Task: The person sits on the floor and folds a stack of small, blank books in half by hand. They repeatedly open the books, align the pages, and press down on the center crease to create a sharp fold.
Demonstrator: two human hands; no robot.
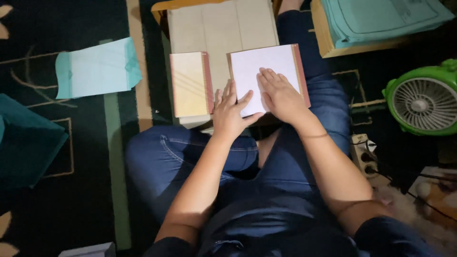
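Note:
A white sheet with reddish-brown side edges (pixel 266 66) lies in front of my crossed legs in blue jeans. My right hand (pixel 281 95) lies flat on it, fingers together and pointing away. My left hand (pixel 231 114) rests on the sheet's lower left corner, fingers spread, holding nothing. To the left sits a cream pad with a reddish spine (pixel 190 84) atop a small stack. Behind both is a pale folded board (pixel 221 26).
A light teal paper (pixel 97 69) lies on the dark patterned carpet at left, with a dark teal cushion (pixel 28 143) further left. A wooden tray of teal papers (pixel 381 21) is top right. A green fan (pixel 421 100) and a power strip (pixel 362 154) stand at right.

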